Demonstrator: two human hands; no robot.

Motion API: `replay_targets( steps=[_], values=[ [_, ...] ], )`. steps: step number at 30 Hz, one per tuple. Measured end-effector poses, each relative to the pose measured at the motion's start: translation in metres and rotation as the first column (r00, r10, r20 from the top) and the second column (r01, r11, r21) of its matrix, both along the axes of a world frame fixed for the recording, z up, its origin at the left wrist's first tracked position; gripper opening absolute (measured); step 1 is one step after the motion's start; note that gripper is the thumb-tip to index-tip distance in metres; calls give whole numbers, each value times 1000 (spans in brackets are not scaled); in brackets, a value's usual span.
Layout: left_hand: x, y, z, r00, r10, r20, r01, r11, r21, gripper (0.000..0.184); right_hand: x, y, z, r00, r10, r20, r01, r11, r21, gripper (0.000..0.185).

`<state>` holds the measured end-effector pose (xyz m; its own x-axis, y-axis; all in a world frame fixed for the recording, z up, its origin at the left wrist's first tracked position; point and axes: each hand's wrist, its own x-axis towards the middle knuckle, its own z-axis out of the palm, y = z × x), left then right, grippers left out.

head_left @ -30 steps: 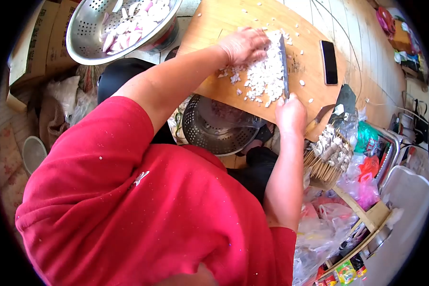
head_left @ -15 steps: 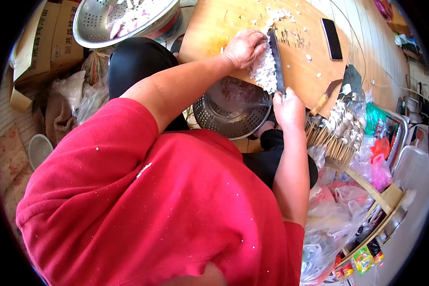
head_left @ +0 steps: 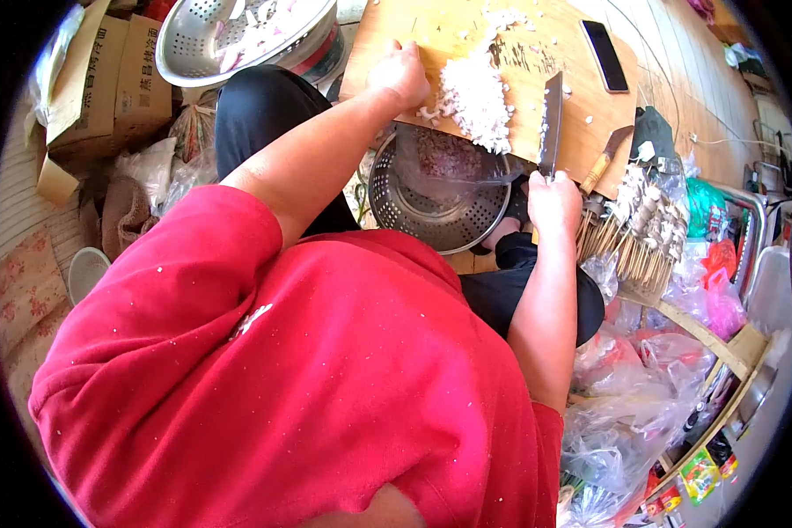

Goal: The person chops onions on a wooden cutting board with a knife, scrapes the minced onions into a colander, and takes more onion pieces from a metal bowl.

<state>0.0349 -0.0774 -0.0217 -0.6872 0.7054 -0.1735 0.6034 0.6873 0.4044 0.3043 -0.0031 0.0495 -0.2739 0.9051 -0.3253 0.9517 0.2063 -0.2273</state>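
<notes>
My right hand (head_left: 554,204) grips the handle of a cleaver (head_left: 551,123), its dark blade upright on edge or tilted over the right part of a wooden cutting board (head_left: 581,132). My left hand (head_left: 399,74) is over the board's left part with its fingers curled; what they hold, if anything, is hidden. Between the hands lies a heap of chopped white pieces (head_left: 477,101), reaching the board's near edge. Below that edge stands a metal colander (head_left: 396,198) with a clear plastic bag of chopped pieces (head_left: 449,163) in it.
A phone (head_left: 605,55) and a small wooden-handled knife (head_left: 604,163) lie on the board. A second colander (head_left: 185,48) of purple-white pieces is at the upper left, beside a cardboard box (head_left: 106,88). Skewers (head_left: 638,229) and plastic bags (head_left: 625,396) are at the right.
The heap has shifted toward the near edge of the board. My left hand has moved left, off the heap, and the cleaver has moved right, away from it. The view has shifted too.
</notes>
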Motion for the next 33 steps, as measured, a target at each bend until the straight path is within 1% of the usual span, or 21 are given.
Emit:
replay_targets(
  steps=[2,3,4,5,6,7,9,10,11,12,14,15,17,20,23,26,30,33],
  values=[
    [7,-2,8,997,-39,69,43,996,-72,54,-6,-6,3,999,32,-7,-32,999,-32,36],
    [10,1,5,991,-101,91,107,993,-58,56,-10,-11,6,999,36,-6,-37,997,-62,36],
    [14,5,-1,991,-101,89,106,993,-57,56,-12,-14,2,998,48,-33,-50,996,-74,34],
    [18,8,-7,973,-215,89,217,976,-20,58,-14,-16,1,996,65,-55,-69,994,-85,33],
    [23,10,-3,941,-326,85,326,945,16,61,-16,-18,0,994,81,-76,-88,991,-96,31],
    [32,11,4,952,-285,114,287,958,-3,69,-18,-21,-2,994,81,-76,-88,991,-96,31],
    [40,13,8,945,-303,125,302,953,28,70,-22,-25,-5,987,146,-71,-151,985,-87,30],
    [42,12,12,937,-321,136,316,947,59,70,-21,-26,-7,987,144,-70,-150,985,-87,30],
    [45,11,17,919,-367,141,368,930,23,71,-19,-26,-9,984,154,-94,-162,983,-81,29],
    [45,11,15,919,-368,142,369,929,23,71,-18,-26,-9,979,165,-117,-174,982,-75,27],
    [48,13,12,896,-401,189,399,916,53,63,-14,-26,-8,979,167,-118,-176,982,-74,26],
    [48,12,11,895,-402,190,400,915,53,63,-12,-27,-6,978,170,-119,-179,981,-73,24],
    [50,9,10,885,-441,147,431,897,96,62,-9,-28,-2,980,166,-113,-175,981,-79,24],
    [53,4,17,865,-482,140,475,876,82,58,-3,-30,2,981,158,-109,-168,981,-95,23],
    [57,1,10,849,-513,125,506,858,85,54,3,-33,6,985,135,-107,-148,981,-127,23],
    [63,-3,8,846,-523,102,517,852,78,52,8,-33,7,985,146,-89,-157,980,-123,23],
    [68,-8,10,846,-519,122,516,855,56,50,15,-35,9,983,146,-109,-160,977,-140,25],
    [69,-11,3,837,-540,90,531,841,102,50,21,-35,7,982,141,-124,-160,975,-154,26]
  ],
)
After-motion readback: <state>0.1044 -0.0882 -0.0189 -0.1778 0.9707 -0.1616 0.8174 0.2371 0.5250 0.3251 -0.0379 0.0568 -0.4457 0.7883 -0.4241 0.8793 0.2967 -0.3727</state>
